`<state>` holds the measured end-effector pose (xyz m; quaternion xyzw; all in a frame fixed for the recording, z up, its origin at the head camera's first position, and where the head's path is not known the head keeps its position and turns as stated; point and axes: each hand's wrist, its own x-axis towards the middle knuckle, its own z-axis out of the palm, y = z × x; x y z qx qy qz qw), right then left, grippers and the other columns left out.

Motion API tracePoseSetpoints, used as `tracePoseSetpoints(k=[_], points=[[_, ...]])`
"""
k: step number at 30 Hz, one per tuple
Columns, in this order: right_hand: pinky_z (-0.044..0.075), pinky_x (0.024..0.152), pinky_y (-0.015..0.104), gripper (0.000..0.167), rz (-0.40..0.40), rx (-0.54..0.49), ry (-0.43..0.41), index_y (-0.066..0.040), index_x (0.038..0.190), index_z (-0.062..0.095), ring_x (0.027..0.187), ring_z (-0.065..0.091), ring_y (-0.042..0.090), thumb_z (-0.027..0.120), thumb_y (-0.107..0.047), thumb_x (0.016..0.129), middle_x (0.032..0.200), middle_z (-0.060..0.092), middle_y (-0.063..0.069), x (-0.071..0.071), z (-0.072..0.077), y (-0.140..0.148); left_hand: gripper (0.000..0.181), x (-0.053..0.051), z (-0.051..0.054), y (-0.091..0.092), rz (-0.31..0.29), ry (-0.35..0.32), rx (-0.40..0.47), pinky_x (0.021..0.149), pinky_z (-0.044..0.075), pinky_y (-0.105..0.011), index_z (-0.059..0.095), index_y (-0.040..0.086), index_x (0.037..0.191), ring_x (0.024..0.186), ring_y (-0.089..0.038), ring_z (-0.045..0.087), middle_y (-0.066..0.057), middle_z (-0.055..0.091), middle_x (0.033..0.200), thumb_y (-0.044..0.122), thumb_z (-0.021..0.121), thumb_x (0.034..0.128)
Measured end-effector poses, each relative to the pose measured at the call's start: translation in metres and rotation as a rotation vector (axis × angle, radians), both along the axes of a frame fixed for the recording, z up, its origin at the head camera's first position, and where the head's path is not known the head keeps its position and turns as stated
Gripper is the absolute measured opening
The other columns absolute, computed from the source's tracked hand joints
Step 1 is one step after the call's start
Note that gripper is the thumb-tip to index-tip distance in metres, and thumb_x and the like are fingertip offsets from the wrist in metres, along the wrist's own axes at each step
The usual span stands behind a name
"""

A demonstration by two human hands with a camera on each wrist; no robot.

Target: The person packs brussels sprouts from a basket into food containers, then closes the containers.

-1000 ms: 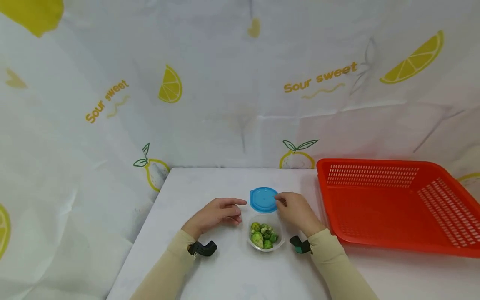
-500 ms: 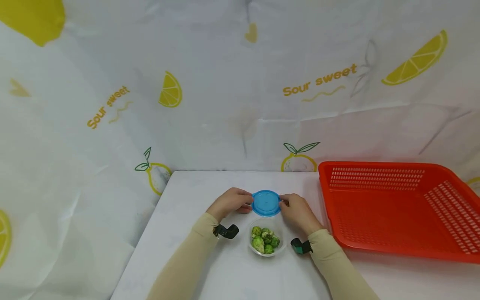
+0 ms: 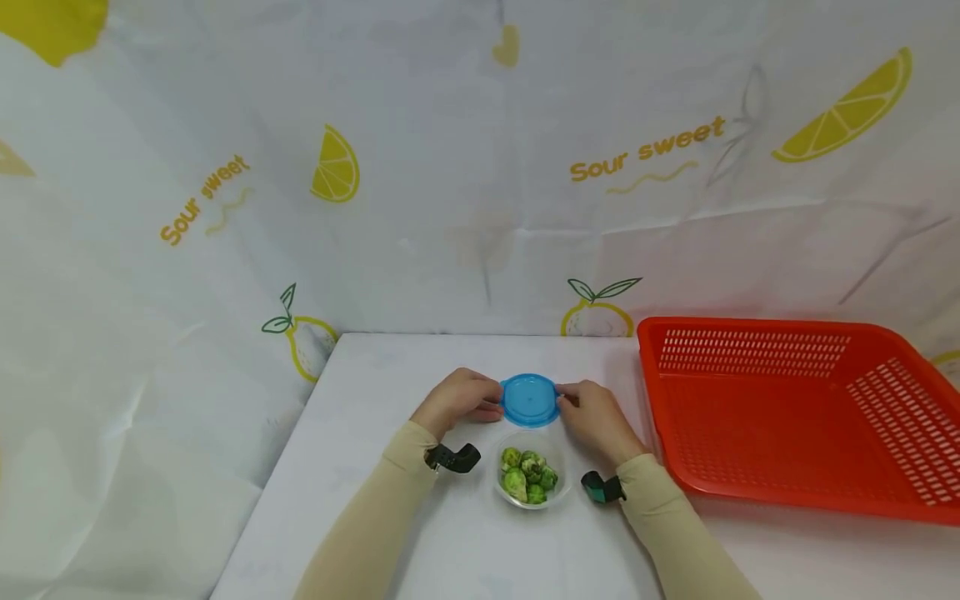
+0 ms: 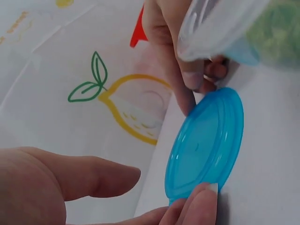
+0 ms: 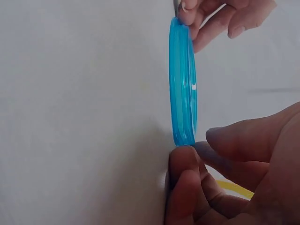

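A round blue translucent lid [image 3: 529, 400] lies on the white table, directly behind a clear bowl [image 3: 558, 492] that holds several Brussels sprouts [image 3: 528, 475]. My left hand [image 3: 456, 398] is at the lid's left edge. In the left wrist view its fingertips touch the rim of the lid [image 4: 199, 140], while the thumb stays apart from it. My right hand [image 3: 597, 419] is at the opposite edge, its fingertips against the rim. In the right wrist view a small gap shows between that thumb and the lid [image 5: 183, 84].
A large red plastic basket [image 3: 780, 417] stands on the right, close to my right forearm. Behind the table [image 3: 390, 367] hangs a pale cloth [image 3: 420, 208] printed with lemons and words. Each wrist carries a small black camera.
My left hand has moved forward and right to reach the lid's left edge. The right hand stays at the right edge, and the lid and bowl keep their places.
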<state>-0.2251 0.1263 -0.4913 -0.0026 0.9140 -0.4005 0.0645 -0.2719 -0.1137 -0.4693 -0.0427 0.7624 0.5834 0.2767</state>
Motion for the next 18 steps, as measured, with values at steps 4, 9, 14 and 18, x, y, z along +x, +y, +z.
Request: tracePoseSetpoints(k=[4,9,14,18], points=[[0.057,0.109,0.058,0.038,-0.024,0.006,0.03,0.003,0.142,0.068,0.13,0.065,0.042,0.057,-0.013,0.109,0.136,0.072,0.024,0.0,0.0,-0.002,0.037,0.0,0.0,0.001,0.022,-0.04,0.07,0.095,0.066,-0.033,0.068,-0.01,0.13,0.093,-0.018,0.077,-0.02,0.071,0.121,0.009,0.066,0.0992],[0.06,0.101,0.055,0.033,-0.09,-0.01,0.107,-0.001,0.135,0.075,0.117,0.069,0.038,0.059,-0.012,0.108,0.125,0.076,0.021,0.001,0.0,-0.004,0.043,0.001,0.002,-0.003,0.118,-0.126,0.225,0.094,0.067,-0.034,0.059,-0.013,0.137,0.093,-0.022,0.077,-0.021,0.068,0.122,0.007,0.066,0.0996],[0.063,0.094,0.047,0.028,-0.137,-0.072,0.155,-0.006,0.129,0.079,0.106,0.07,0.032,0.063,-0.01,0.106,0.121,0.079,0.017,0.004,0.002,-0.004,0.036,0.0,0.008,-0.006,0.145,-0.16,0.29,0.091,0.067,-0.031,0.064,-0.014,0.131,0.088,-0.019,0.078,-0.014,0.071,0.109,0.006,0.064,0.1012],[0.063,0.088,0.04,0.027,-0.175,-0.087,0.186,-0.01,0.13,0.079,0.102,0.07,0.03,0.066,-0.012,0.106,0.119,0.078,0.014,0.006,0.012,-0.006,0.027,0.002,0.014,-0.007,0.12,-0.101,0.29,0.088,0.067,-0.029,0.07,-0.015,0.122,0.084,-0.016,0.078,-0.011,0.074,0.097,0.005,0.063,0.104]])
